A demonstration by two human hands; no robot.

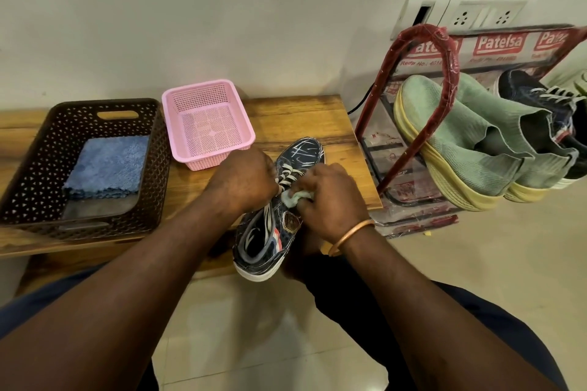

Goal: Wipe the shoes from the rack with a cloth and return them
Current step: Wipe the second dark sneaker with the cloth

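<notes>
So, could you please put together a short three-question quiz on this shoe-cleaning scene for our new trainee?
1. True or false: the folded blue cloths lie in the pink plastic mesh basket.
2. Which hand holds the pale green cloth against the dark patterned lace-up sneaker? A) left B) right C) neither
3. Fill in: nearest the camera on the red-framed shoe rack stands a pair of ____ knit shoes with yellow soles.
Key: 1 false, they lie in the dark brown plastic basket; 2 B, the right hand; 3 green.
</notes>
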